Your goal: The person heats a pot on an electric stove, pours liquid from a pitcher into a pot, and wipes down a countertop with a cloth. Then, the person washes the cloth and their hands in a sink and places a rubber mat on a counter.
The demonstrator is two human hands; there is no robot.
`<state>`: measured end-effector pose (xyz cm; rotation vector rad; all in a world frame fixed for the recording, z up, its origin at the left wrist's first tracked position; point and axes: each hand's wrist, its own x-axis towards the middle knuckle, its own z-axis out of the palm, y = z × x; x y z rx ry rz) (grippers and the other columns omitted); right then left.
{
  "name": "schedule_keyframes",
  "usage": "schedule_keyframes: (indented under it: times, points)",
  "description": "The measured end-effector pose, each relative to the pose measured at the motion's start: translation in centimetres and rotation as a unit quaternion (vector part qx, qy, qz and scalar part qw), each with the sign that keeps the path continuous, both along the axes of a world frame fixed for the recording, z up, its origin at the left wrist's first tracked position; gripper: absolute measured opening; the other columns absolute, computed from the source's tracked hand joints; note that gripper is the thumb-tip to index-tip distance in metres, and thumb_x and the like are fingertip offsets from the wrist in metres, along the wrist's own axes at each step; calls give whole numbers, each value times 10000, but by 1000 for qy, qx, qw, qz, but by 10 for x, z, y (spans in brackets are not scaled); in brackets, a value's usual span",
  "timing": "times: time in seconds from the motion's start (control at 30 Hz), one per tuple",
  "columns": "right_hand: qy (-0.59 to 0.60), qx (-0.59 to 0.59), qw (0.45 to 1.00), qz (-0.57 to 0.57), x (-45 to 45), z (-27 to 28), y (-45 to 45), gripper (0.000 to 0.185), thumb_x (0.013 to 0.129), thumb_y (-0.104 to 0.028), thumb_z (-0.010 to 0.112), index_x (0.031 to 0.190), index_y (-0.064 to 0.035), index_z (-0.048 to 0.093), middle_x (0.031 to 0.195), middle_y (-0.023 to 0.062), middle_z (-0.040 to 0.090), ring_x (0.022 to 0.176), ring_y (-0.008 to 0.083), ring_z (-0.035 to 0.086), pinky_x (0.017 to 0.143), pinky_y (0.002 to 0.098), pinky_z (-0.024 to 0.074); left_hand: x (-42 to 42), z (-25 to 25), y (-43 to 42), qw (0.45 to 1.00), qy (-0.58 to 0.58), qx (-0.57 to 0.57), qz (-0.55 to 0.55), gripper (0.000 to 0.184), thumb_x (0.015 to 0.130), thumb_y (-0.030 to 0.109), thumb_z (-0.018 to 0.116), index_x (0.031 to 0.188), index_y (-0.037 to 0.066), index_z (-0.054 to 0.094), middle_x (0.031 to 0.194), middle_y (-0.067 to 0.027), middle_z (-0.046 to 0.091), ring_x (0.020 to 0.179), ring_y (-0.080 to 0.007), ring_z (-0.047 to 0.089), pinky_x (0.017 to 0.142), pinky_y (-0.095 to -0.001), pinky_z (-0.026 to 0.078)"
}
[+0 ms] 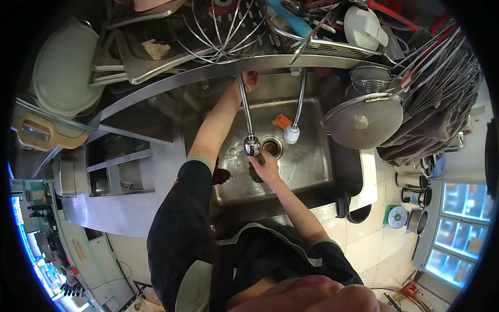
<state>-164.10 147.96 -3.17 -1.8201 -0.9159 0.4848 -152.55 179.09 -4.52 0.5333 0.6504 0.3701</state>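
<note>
My left hand point(251, 81) reaches to the back wall of the metal sink point(306, 184), beside the top of a flexible hose tap point(244, 101). Its fingers are curled, partly behind the hose and under the shelf edge; what they hold is hidden. Under the chrome tap head point(252, 146) is my right hand point(267, 168), its fingers closed round something dark that I cannot make out. Just beyond is the drain point(271, 147). A second hose has a white head point(291, 134), next to an orange object point(282, 121). A dark red patch point(222, 176) lies left of my right hand.
Above the sink, a shelf holds metal trays point(150, 49), a large whisk point(223, 39) and a wire basket point(332, 46). Strainers point(364, 122) and whisks hang at the right. A dark cloth point(342, 204) drapes over the sink's front right edge.
</note>
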Motion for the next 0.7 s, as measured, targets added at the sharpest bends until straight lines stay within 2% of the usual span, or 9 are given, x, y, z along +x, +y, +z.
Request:
schedule_keyframes:
  times: [0.1, 0.13, 0.2, 0.27, 0.3, 0.4, 0.47, 0.57, 0.7]
  points:
    - [-55, 98, 993, -25, 1, 14, -13, 199, 743, -155, 675, 694, 15, 585, 736, 129, 609, 681, 287, 598, 623, 333, 470, -4, 1, -5, 982, -124, 126, -70, 326, 846, 344, 479, 1053, 94, 478, 1001, -110, 526, 1059, -261, 532, 806, -388, 438]
    - [-73, 117, 990, -32, 1, 20, -20, 197, 736, -151, 681, 683, 10, 580, 728, 124, 604, 671, 283, 594, 618, 332, 469, -14, -6, -19, 924, -27, 371, -92, 420, 853, 322, 475, 1198, 107, 371, 1148, -119, 459, 1127, -247, 474, 855, -392, 418]
    - [-165, 163, 973, -20, 9, 36, -34, 173, 684, -108, 703, 648, -28, 554, 700, 85, 581, 627, 250, 569, 576, 323, 460, -60, -35, -72, 809, -3, 578, -106, 642, 865, 288, 475, 1407, 134, 166, 1381, -116, 321, 1196, -220, 394, 941, -404, 378]
    - [-269, 188, 943, 60, 18, 60, -43, 169, 661, -92, 700, 636, -48, 540, 710, 72, 583, 633, 235, 572, 563, 326, 456, -133, -74, -136, 951, -83, 174, -241, 580, 885, 406, 447, 1364, 125, 280, 1323, -104, 400, 1103, -222, 462, 908, -385, 397]
    - [-317, 202, 921, 101, 21, 67, -48, 170, 650, -84, 699, 630, -57, 532, 714, 66, 584, 636, 227, 573, 557, 327, 455, -167, -5, -194, 972, -12, -65, -225, 664, 845, 579, 409, 1324, 126, 336, 1276, -101, 442, 1099, -224, 478, 914, -395, 392]
    - [-427, 239, 840, 234, 18, 77, -58, 178, 567, -147, 670, 668, -102, 531, 735, 33, 579, 673, 218, 562, 605, 340, 452, -235, 31, -269, 883, -129, -333, -305, 767, 704, 715, 468, 1131, 79, 513, 1108, -93, 565, 1034, -230, 535, 916, -457, 401]
    - [-448, 273, 801, 290, -1, 68, -62, 188, 547, -194, 609, 698, -110, 536, 754, 31, 585, 704, 221, 562, 653, 344, 448, -234, 46, -296, 902, -207, -336, -173, 680, 758, 655, 488, 1025, 33, 555, 981, -84, 608, 858, -205, 604, 789, -386, 486]
    - [-384, 300, 821, 299, -21, 60, -58, 175, 587, -190, 622, 701, -87, 540, 760, 46, 589, 689, 222, 558, 640, 341, 450, -229, -21, -297, 902, -282, -310, -106, 566, 865, 539, 403, 1018, 17, 558, 982, -106, 606, 893, -231, 595, 854, -352, 450]
    - [8, 197, 980, -42, -51, 64, -49, 152, 801, -189, 586, 775, -47, 538, 831, 48, 598, 744, 226, 571, 665, 368, 464, -211, 31, -302, 957, -198, -161, 137, 245, 850, 288, 572, 882, 46, 595, 849, -65, 630, 767, -168, 603, 709, -304, 494]
